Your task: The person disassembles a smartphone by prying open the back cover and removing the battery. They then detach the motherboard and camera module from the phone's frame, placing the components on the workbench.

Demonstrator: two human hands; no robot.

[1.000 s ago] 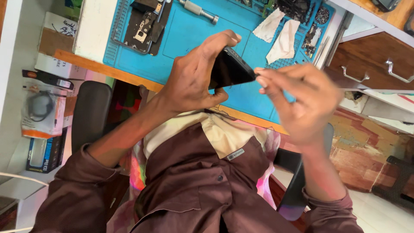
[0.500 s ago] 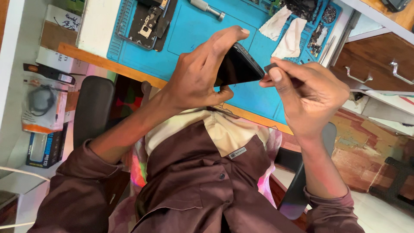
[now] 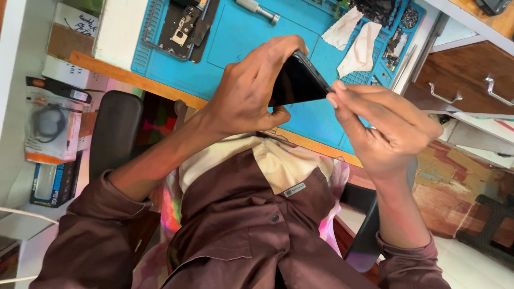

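Your left hand [image 3: 243,93] is clamped around the black phone [image 3: 297,80], which you hold in the air above the near edge of the counter [image 3: 241,37], over the blue mat, while your right hand [image 3: 383,126] pinches together at the phone's corner. Only fingertips carry the phone there, so a hard pull at that corner could twist it loose and drop it onto the counter's edge or into your lap. Prying at one point could also crack the glass.

left hand [image 3: 243,93] gripping black phone [image 3: 297,83], right hand [image 3: 383,126] fingers [image 3: 342,96] pinching its edge — blue mat [image 3: 235,48] beneath
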